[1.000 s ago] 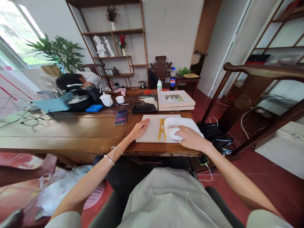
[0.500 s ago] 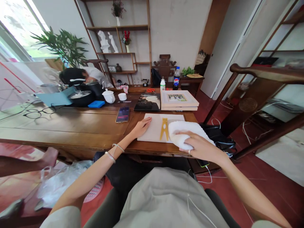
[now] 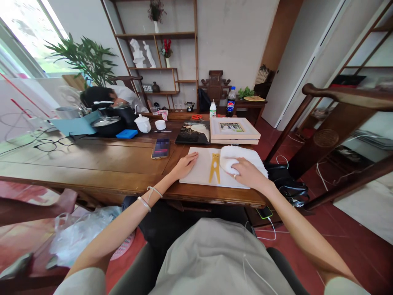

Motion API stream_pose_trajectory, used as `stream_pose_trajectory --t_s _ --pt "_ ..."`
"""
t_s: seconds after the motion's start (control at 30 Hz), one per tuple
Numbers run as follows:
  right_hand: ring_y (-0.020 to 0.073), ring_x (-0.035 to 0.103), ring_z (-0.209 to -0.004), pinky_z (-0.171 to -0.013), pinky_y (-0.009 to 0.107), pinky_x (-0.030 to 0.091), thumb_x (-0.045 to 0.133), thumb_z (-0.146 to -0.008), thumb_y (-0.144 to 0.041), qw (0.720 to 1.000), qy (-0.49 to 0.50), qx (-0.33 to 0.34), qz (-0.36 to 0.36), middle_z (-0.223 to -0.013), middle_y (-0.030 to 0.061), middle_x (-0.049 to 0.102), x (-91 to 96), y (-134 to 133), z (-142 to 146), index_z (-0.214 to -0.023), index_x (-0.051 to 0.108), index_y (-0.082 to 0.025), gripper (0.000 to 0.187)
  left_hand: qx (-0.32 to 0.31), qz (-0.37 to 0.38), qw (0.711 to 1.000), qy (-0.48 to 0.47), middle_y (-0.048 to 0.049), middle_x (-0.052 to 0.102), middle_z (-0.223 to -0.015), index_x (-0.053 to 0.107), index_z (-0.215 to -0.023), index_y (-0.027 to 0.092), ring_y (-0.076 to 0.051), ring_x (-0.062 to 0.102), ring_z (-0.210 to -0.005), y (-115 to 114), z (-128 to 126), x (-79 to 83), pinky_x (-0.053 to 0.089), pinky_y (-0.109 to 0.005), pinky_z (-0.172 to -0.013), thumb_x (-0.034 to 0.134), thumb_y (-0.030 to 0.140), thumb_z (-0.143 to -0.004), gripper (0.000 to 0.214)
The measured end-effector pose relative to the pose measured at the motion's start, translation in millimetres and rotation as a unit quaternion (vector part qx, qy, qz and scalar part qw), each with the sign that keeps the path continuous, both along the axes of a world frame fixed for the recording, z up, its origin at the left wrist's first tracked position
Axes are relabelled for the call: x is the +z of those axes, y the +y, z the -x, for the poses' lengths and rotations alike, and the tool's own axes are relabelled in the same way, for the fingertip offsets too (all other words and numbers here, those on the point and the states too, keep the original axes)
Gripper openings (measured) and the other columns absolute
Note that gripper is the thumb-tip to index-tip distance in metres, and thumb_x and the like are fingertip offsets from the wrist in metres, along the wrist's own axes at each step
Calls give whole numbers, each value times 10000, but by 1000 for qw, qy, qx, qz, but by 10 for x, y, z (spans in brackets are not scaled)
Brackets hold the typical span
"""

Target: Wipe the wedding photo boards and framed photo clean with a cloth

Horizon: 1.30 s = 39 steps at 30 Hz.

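Observation:
A white board [image 3: 201, 172] lies near the table's front edge, with a yellow, two-legged shape [image 3: 215, 169] at its middle. My left hand [image 3: 185, 164] rests flat on the board's left side, fingers stretched out. On the right part of the board, my right hand [image 3: 248, 174] grips a bunched white towel [image 3: 229, 157], just beside the yellow shape. The towel covers the board's upper right part, and my fingers are partly sunk in its folds.
Behind the board lie a dark picture panel [image 3: 193, 132] and stacked pale frames [image 3: 236, 130]. A phone [image 3: 161, 148] is at the left. Farther back stand a cola bottle [image 3: 230, 101], a white bottle [image 3: 213, 110] and a teapot [image 3: 143, 123]. A wooden chair [image 3: 325, 131] stands at the right.
My right hand has moved the towel away from me, up the board, baring the lower right corner. My left hand stays in place on the board. The view has shifted slightly.

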State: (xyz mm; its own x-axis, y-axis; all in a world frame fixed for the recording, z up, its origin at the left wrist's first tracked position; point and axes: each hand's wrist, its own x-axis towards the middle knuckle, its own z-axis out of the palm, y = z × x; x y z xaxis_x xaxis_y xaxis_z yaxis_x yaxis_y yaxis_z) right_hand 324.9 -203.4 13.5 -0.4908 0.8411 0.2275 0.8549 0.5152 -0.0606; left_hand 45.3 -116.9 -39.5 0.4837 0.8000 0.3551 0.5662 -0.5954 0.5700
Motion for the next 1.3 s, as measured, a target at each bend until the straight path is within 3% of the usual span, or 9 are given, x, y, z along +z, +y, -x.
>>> stream_pose_trajectory --t_s 0.17,0.27,0.5,0.67,0.87,1.0,1.1,1.2,1.3 --pt "292 401 -1280 -1056 453 306 465 -624 -25 995 42 68 52 -1388 97 473 150 -550 55 -761 655 -184 284 -1 -2 1000 -10 -78 499 -1374 582 -1234 136 -209 433 -1301 19 5 -23 275 -373 -1133 352 380 -914 464" --pt "280 403 -1280 -1050 422 324 454 -621 -15 993 54 74 73 -1381 72 485 213 -642 37 -743 654 -191 293 -1 -2 1000 -11 -81 500 -1374 582 -1236 129 -212 432 -1301 23 8 -27 278 -367 -1133 353 391 -913 474" --pt "299 533 -1137 -967 410 397 488 -861 -248 998 37 -8 45 -1110 140 638 78 -178 -86 -863 668 -164 199 -1 -7 1000 -18 -102 503 -1367 584 -1232 109 -219 442 -1294 25 6 -37 293 -374 -1129 357 377 -907 478" --pt "307 561 -1076 -960 436 388 457 -891 -296 999 27 -17 -4 -1072 167 639 -2 96 -85 -850 665 -143 261 -2 -7 1000 -22 -85 507 -1367 586 -1229 132 -217 443 -1293 36 9 -56 296 -395 -1127 361 357 -904 455" --pt "295 448 -1231 -1032 422 329 468 -709 -64 997 28 50 52 -1313 121 531 123 -411 24 -830 650 -172 244 -1 -13 1000 -13 -99 509 -1364 584 -1231 111 -212 450 -1288 37 13 -57 298 -372 -1127 349 357 -910 468" --pt "281 408 -1266 -1042 403 318 451 -678 -50 992 33 72 95 -1363 110 482 231 -669 20 -842 642 -178 283 0 -16 1000 -14 -105 502 -1369 578 -1237 100 -217 447 -1290 34 11 -51 294 -370 -1128 350 377 -913 484" --pt "282 503 -1146 -950 392 391 451 -797 -153 991 34 51 122 -1189 131 590 225 -493 -53 -870 636 -175 200 -4 -12 1000 -17 -102 505 -1366 580 -1235 106 -219 445 -1292 32 9 -48 293 -375 -1128 353 384 -911 484" --pt "275 562 -999 -863 369 422 425 -890 -300 993 31 33 113 -976 127 636 157 -87 -110 -856 629 -160 250 -7 -9 1000 -20 -112 505 -1365 582 -1230 95 -224 444 -1292 30 7 -46 297 -376 -1127 355 378 -908 485" --pt "272 563 -965 -831 349 419 427 -906 -337 997 28 6 77 -936 125 635 90 304 -93 -865 626 -151 275 -6 -9 1000 -19 -113 506 -1364 583 -1228 95 -218 446 -1291 29 7 -43 299 -376 -1125 345 374 -910 486"
